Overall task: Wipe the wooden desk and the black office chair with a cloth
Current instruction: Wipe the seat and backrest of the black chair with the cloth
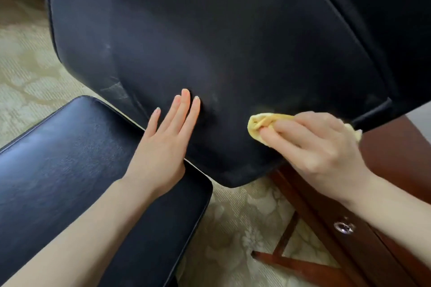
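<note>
The black office chair's seat point(210, 37) fills the upper middle of the view, with pale dusty smears near its left edge. My left hand point(166, 140) lies flat on the seat's front part, fingers straight. My right hand point(312, 144) grips a bunched yellow cloth point(261, 121) and presses it on the seat near its right front edge. The chair's black backrest point(384, 18) rises at the upper right. The wooden desk point(396, 165) shows at the right, dark reddish brown, partly behind my right arm.
A black padded leather surface point(70, 170) lies at the lower left under my left forearm. A desk drawer with a silver knob point(344, 227) sits at the lower right. Wooden desk legs point(286, 261) stand on the pale patterned carpet point(240, 228).
</note>
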`<state>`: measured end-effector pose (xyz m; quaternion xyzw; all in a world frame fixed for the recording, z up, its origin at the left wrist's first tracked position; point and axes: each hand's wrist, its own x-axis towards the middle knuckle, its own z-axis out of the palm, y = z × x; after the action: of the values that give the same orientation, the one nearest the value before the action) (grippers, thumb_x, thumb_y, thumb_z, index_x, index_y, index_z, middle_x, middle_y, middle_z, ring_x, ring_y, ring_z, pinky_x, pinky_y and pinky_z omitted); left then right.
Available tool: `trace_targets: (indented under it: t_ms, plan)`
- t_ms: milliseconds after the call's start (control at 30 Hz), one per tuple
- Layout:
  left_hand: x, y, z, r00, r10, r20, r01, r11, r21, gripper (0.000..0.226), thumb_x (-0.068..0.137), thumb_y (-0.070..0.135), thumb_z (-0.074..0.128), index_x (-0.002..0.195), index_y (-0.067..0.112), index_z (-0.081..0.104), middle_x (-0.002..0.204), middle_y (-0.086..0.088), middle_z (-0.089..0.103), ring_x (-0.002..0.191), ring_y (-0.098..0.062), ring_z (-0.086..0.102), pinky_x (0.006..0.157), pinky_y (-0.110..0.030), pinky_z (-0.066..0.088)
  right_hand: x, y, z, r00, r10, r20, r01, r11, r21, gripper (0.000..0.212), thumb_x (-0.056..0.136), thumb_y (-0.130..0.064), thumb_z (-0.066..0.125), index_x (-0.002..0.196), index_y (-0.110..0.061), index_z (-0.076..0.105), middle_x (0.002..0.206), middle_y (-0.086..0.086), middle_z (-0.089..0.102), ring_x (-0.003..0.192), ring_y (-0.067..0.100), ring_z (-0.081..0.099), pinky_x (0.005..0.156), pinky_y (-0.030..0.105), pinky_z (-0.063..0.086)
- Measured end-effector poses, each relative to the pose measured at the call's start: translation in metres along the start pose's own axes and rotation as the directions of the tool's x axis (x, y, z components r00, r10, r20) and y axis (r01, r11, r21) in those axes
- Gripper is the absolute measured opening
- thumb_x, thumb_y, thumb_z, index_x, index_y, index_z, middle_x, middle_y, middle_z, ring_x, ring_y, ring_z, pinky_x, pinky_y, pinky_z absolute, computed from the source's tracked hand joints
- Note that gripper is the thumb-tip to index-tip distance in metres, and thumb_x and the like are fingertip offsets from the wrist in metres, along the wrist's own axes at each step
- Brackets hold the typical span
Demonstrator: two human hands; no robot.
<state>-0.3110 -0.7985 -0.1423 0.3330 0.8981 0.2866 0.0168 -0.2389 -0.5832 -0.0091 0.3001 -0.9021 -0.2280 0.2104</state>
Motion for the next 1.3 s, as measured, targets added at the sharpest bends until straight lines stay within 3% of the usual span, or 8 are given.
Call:
trace_targets:
  t_ms: [167,300,500,667,867,1000,1100,1300]
  plan:
    - [0.005,0.0,-0.003,0.997,0.008,0.075,-0.007,1.0,-0.004,0.097,0.067,-0.012,0.029,0.135,0.021,-0.033,0.142,0.001,-0.04,0.133,-0.014,-0.035,0.117,-0.034,0.005,0.009,0.02,-0.003,0.961,0.149,-0.234,-0.173,0.981,-0.085,0.015,0.083,-0.003,0.072,0.095,-0.01,0.077,0.081,0.006,0.071,0.07,0.024,0.051,0.053,0.034,0.047]
    - [0.01,0.0,-0.002,0.995,0.015,0.101,-0.015,1.0,0.002,0.098,0.067,-0.012,0.033,0.134,0.018,-0.032,0.142,-0.003,-0.038,0.134,-0.016,-0.031,0.117,-0.035,0.013,0.001,-0.007,0.016,0.949,0.186,-0.255,-0.196,0.981,-0.014,0.009,0.083,-0.005,0.073,0.09,-0.011,0.077,0.076,0.002,0.07,0.067,0.022,0.053,0.053,0.033,0.049]
    - [0.013,0.002,-0.004,0.992,-0.002,0.129,-0.001,1.0,0.026,0.1,0.063,-0.009,0.031,0.137,0.017,-0.03,0.145,-0.003,-0.036,0.139,-0.017,-0.024,0.115,-0.038,0.021,-0.042,-0.079,0.062,0.981,-0.109,0.158,0.096,0.992,0.087,0.023,0.078,0.004,0.061,0.067,-0.016,0.067,0.066,-0.003,0.054,0.063,0.015,0.05,0.065,0.026,0.034]
    - [0.012,0.001,-0.008,0.99,0.006,0.144,-0.014,0.998,0.054,0.098,0.065,-0.009,0.03,0.146,0.013,-0.021,0.153,-0.006,-0.029,0.146,-0.023,-0.014,0.115,-0.039,0.022,-0.076,-0.111,0.089,0.764,-0.323,0.559,0.28,0.946,0.164,0.012,0.057,-0.029,0.083,0.061,-0.024,0.072,0.07,-0.01,0.06,0.082,0.012,0.049,0.076,0.022,0.039]
    - [0.014,0.003,-0.003,0.99,-0.012,0.144,0.008,1.0,0.025,0.098,0.066,-0.012,0.034,0.148,0.01,-0.017,0.156,-0.01,-0.024,0.146,-0.025,-0.013,0.11,-0.038,0.029,-0.044,-0.107,0.057,0.963,-0.167,0.212,0.113,0.963,0.246,0.02,0.082,0.0,0.063,0.071,-0.016,0.069,0.067,-0.001,0.059,0.062,0.015,0.053,0.059,0.027,0.046]
    - [0.011,0.002,-0.005,0.988,0.008,0.154,0.001,0.999,-0.053,0.101,0.067,-0.013,0.036,0.147,0.013,-0.018,0.155,-0.006,-0.026,0.146,-0.023,-0.014,0.11,-0.038,0.029,0.003,-0.063,0.005,1.0,-0.016,-0.005,0.017,0.975,0.223,0.02,0.091,0.0,0.058,0.084,-0.006,0.075,0.075,0.009,0.067,0.06,0.023,0.057,0.055,0.034,0.046]
    - [0.006,-0.008,-0.013,0.986,0.046,0.159,-0.044,0.999,-0.017,0.105,0.068,-0.01,0.037,0.141,0.024,-0.029,0.149,0.006,-0.035,0.145,-0.016,-0.016,0.117,-0.039,0.014,0.034,-0.017,-0.018,0.987,0.008,-0.163,0.003,0.998,0.07,0.011,0.087,0.0,0.066,0.09,-0.003,0.076,0.081,0.012,0.07,0.061,0.027,0.056,0.054,0.035,0.043]
    - [0.001,-0.014,-0.017,0.993,0.074,0.096,-0.073,0.997,-0.014,0.101,0.07,-0.008,0.036,0.142,0.027,-0.028,0.147,0.011,-0.034,0.145,-0.011,-0.013,0.117,-0.035,0.007,0.066,-0.012,0.013,0.989,-0.126,-0.074,0.111,0.978,-0.178,0.027,0.086,0.005,0.059,0.071,-0.013,0.071,0.073,0.001,0.066,0.069,0.022,0.064,0.061,0.03,0.047]
